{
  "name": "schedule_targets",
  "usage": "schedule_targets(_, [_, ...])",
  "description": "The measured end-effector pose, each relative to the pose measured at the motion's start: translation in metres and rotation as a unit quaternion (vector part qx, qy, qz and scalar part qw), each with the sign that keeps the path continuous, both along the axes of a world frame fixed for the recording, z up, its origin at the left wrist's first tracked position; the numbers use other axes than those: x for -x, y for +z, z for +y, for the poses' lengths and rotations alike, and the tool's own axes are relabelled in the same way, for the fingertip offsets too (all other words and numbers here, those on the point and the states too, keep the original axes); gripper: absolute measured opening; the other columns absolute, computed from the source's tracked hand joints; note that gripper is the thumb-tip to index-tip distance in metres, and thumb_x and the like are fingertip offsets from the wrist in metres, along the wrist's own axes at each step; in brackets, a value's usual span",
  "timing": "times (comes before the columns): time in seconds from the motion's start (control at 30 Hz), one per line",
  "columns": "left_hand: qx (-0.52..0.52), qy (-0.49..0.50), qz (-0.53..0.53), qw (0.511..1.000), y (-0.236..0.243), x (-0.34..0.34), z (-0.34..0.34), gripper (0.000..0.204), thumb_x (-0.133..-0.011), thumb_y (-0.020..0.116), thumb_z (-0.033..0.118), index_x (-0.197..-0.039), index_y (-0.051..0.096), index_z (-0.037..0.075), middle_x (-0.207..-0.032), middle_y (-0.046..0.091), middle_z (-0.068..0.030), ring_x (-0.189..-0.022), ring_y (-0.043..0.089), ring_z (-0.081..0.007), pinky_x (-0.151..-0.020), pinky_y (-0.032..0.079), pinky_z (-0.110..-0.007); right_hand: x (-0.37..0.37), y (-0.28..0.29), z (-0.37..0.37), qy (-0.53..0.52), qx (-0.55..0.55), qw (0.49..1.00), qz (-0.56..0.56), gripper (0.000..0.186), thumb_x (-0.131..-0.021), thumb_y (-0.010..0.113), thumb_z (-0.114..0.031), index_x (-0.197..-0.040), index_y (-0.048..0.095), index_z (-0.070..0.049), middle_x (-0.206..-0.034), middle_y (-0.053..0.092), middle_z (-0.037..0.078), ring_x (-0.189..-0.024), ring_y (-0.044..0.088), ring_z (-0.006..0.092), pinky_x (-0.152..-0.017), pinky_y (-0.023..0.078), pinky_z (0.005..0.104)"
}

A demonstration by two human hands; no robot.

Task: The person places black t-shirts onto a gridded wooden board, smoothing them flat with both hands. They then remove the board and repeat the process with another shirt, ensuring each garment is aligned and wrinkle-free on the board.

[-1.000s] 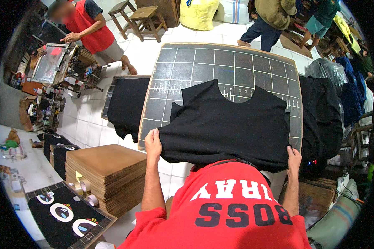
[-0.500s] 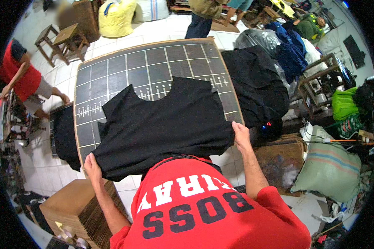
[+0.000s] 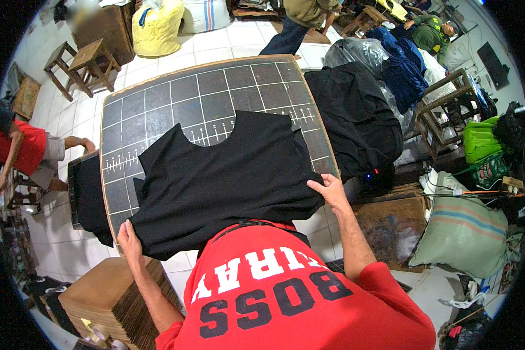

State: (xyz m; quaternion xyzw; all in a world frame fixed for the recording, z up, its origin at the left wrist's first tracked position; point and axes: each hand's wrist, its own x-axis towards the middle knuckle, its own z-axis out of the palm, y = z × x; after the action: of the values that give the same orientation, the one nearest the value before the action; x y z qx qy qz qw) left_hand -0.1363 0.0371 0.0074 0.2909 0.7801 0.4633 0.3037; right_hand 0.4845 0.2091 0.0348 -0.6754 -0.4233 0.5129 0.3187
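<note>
A black sleeveless garment piece [image 3: 221,181] with a scooped neckline lies over a dark board with white grid lines [image 3: 181,90]. Its neckline points away from me, and its near edge reaches my waist. At its near left corner, my left hand [image 3: 130,240] is closed on the cloth's edge, beside the board's rim. On the opposite side my right hand [image 3: 332,192] pinches the garment's right edge between thumb and fingers, near the board's right rim. The cloth shows small folds along the near edge.
Dark cloth [image 3: 359,119] is heaped right of the board, with more black fabric [image 3: 90,192] to its left. A cardboard stack [image 3: 108,297] stands near left, a stuffed sack [image 3: 464,233] at right. Wooden stools [image 3: 90,64] are at far left. A person in red [image 3: 26,146] is at left.
My right hand has shifted slightly left and down, its fingers now pointing inward over the cloth edge. The garment's right side moved in a little. The person at left moved down in view.
</note>
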Motion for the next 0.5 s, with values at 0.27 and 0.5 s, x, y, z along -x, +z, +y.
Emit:
schedule_targets(0.27, [-0.033, -0.004, 0.033, 0.999, -0.008, 0.001, -0.001, 0.041, -0.116, 0.05, 0.029, -0.085, 0.052, 0.002, -0.079, 0.044, 0.0052, -0.076, 0.039, -0.0067, -0.066, 0.037, -0.029, -0.002, -0.006, 0.001, -0.089, -0.032, 0.995, -0.021, 0.022, -0.097, 0.08, -0.016, -0.105, 0.074, 0.004, -0.094, 0.079, 0.008, -0.079, 0.072, 0.0116, -0.073, 0.057, 0.0254])
schedule_targets(0.5, [-0.004, -0.004, 0.042, 0.999, 0.0, 0.003, -0.002, 0.041, -0.116, 0.052, 0.029, -0.088, 0.059, 0.0, -0.079, 0.048, 0.0052, -0.076, 0.041, -0.0068, -0.066, 0.038, -0.028, -0.009, -0.012, 0.001, -0.056, -0.087, 0.985, -0.141, 0.029, -0.104, 0.071, -0.026, -0.107, 0.077, 0.002, -0.083, 0.074, 0.001, -0.07, 0.067, 0.0097, -0.065, 0.055, 0.0286])
